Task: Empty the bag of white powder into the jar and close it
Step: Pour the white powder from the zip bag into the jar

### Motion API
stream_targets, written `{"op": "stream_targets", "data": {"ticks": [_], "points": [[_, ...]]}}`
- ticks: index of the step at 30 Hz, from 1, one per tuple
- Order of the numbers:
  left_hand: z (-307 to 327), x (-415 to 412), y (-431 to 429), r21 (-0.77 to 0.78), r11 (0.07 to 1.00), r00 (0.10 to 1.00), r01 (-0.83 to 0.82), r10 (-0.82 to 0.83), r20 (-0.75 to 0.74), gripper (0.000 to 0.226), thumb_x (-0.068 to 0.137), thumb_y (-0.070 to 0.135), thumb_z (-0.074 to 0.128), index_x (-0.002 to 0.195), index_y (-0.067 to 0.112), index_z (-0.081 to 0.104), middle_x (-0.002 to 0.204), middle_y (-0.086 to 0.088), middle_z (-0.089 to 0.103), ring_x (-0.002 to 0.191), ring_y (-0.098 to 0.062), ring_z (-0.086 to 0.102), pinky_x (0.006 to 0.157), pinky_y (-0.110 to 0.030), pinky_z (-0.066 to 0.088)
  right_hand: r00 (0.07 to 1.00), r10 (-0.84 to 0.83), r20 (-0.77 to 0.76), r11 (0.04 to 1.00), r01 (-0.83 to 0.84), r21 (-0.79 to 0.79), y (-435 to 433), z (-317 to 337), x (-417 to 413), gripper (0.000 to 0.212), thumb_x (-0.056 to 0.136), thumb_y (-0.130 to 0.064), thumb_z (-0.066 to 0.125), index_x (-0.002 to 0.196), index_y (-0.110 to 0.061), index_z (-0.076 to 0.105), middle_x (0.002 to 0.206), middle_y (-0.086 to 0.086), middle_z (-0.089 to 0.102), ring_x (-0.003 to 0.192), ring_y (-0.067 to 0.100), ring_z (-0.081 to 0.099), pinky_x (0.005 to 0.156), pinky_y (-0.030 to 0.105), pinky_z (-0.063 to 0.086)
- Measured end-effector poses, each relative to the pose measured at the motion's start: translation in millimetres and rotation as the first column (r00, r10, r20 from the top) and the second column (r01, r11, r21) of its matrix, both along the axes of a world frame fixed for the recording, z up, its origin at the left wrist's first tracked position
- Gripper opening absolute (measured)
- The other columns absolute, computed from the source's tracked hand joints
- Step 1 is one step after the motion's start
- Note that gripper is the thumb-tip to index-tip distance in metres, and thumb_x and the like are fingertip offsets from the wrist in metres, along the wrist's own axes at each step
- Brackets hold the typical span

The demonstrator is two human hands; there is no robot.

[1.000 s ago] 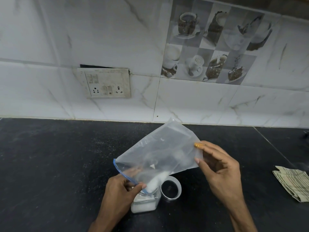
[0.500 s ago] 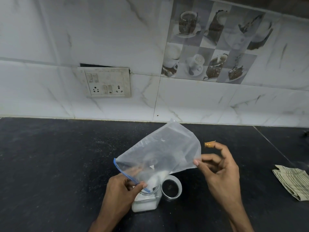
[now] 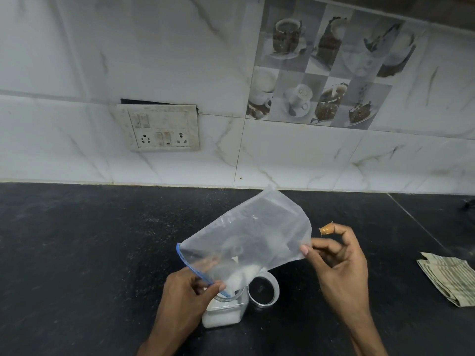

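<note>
A clear zip bag [image 3: 257,232] with a blue seal strip is tilted mouth-down over a small clear jar [image 3: 223,314] standing on the black counter. White powder lies in the bag's lower end and in the jar's bottom. My left hand [image 3: 187,294] pinches the bag's mouth at the jar's opening. My right hand [image 3: 339,268] holds the raised bottom edge of the bag with a fingertip on the plastic, while its index finger, with an orange-brown wrap on the tip, is lifted off the bag. The jar's round lid [image 3: 275,283] lies on the counter just right of the jar.
A folded striped cloth [image 3: 449,278] lies on the black counter [image 3: 77,253] at the right. A marble-tiled wall with a socket plate [image 3: 159,127] stands behind. A seam in the counter runs diagonally at the far right.
My right hand's fingers came off the bag's flat side and curled; the index finger lifted clear. More powder has slid down to the bag's mouth. My left hand and the jar stayed put.
</note>
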State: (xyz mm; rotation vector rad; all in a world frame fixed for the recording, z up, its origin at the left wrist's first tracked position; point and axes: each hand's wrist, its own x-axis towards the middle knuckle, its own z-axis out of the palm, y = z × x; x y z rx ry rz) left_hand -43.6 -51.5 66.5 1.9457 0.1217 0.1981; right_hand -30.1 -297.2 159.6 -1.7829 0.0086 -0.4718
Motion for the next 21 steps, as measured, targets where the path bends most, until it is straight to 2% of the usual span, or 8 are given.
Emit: {"op": "stream_targets", "data": {"ticks": [3, 6, 9, 11, 13, 15, 18, 21], "points": [[0, 0, 0, 0.017, 1.0, 1.0, -0.006, 0.006, -0.004, 0.016, 0.062, 0.023, 0.091, 0.062, 0.018, 0.076, 0.059, 0.005, 0.072, 0.052, -0.015, 0.065, 0.052, -0.032, 0.054, 0.999, -0.031, 0.008, 1.0, 0.031, 0.001, 1, -1, 1, 0.047, 0.073, 0.004, 0.083, 0.1, -0.02, 0.054, 0.077, 0.005, 0.079, 0.074, 0.018, 0.076, 0.077, 0.02, 0.059], [2, 0, 0, 0.021, 1.0, 1.0, -0.004, 0.004, -0.005, 0.016, 0.062, 0.023, 0.091, 0.063, 0.018, 0.076, 0.059, 0.007, 0.072, 0.051, -0.013, 0.064, 0.053, -0.033, 0.054, 1.0, -0.03, 0.002, 1.0, 0.03, -0.001, 1, -2, 1, 0.043, 0.076, 0.003, 0.081, 0.1, -0.02, 0.054, 0.079, 0.003, 0.08, 0.078, 0.018, 0.076, 0.079, 0.02, 0.058], [3, -1, 0, 0.018, 1.0, 1.0, -0.001, 0.001, -0.015, 0.016, 0.063, 0.022, 0.091, 0.064, 0.021, 0.075, 0.06, 0.006, 0.073, 0.055, -0.016, 0.067, 0.056, -0.036, 0.058, 1.0, -0.026, -0.003, 0.999, 0.026, -0.039, 1, -1, 1, 0.049, 0.073, 0.006, 0.082, 0.101, -0.022, 0.052, 0.081, 0.003, 0.08, 0.078, 0.017, 0.076, 0.084, 0.029, 0.06], [4, -1, 0, 0.015, 1.0, 1.0, 0.002, -0.001, -0.014, 0.018, 0.063, 0.02, 0.091, 0.062, 0.026, 0.074, 0.061, 0.008, 0.074, 0.055, -0.016, 0.068, 0.057, -0.037, 0.058, 0.998, -0.056, 0.004, 0.997, 0.056, -0.057, 1, -1, 1, 0.051, 0.068, -0.001, 0.087, 0.097, -0.024, 0.052, 0.075, 0.003, 0.079, 0.074, 0.018, 0.075, 0.082, 0.035, 0.059], [7, -2, -1, 0.017, 1.0, 1.0, 0.01, -0.01, -0.012, 0.023, 0.063, 0.018, 0.091, 0.06, 0.031, 0.072, 0.063, 0.013, 0.074, 0.055, -0.011, 0.068, 0.057, -0.031, 0.058, 0.998, -0.065, 0.007, 0.996, 0.066, -0.056, 1, -1, 1, 0.047, 0.069, -0.007, 0.087, 0.095, -0.025, 0.052, 0.074, 0.002, 0.079, 0.073, 0.018, 0.075, 0.084, 0.04, 0.058], [10, -3, -2, 0.018, 1.0, 1.0, 0.023, -0.023, -0.017, 0.03, 0.063, 0.016, 0.091, 0.06, 0.037, 0.07, 0.065, 0.019, 0.074, 0.056, -0.008, 0.069, 0.056, -0.026, 0.057, 0.999, -0.048, 0.003, 0.997, 0.049, -0.06, 2, -2, 1, 0.043, 0.072, -0.003, 0.084, 0.095, -0.023, 0.053, 0.077, 0.001, 0.08, 0.077, 0.016, 0.075, 0.088, 0.045, 0.058], [9, -2, -2, 0.019, 1.0, 1.0, 0.017, -0.017, -0.019, 0.034, 0.063, 0.018, 0.091, 0.055, 0.043, 0.07, 0.065, 0.016, 0.075, 0.055, -0.01, 0.068, 0.056, -0.027, 0.057, 0.999, -0.04, 0.015, 0.996, 0.041, -0.081, 3, -2, 1, 0.047, 0.071, 0.001, 0.085, 0.096, -0.022, 0.052, 0.078, -0.001, 0.079, 0.08, 0.014, 0.075, 0.096, 0.051, 0.054], [10, -2, -2, 0.013, 1.0, 1.0, 0.018, -0.018, -0.022, 0.036, 0.063, 0.021, 0.091, 0.059, 0.049, 0.07, 0.071, 0.016, 0.076, 0.061, -0.011, 0.071, 0.061, -0.032, 0.059, 0.998, -0.056, 0.033, 0.995, 0.059, -0.083, 2, -5, 2, 0.045, 0.068, -0.014, 0.088, 0.093, -0.022, 0.052, 0.071, 0.001, 0.078, 0.077, 0.016, 0.075, 0.101, 0.056, 0.049]]}}
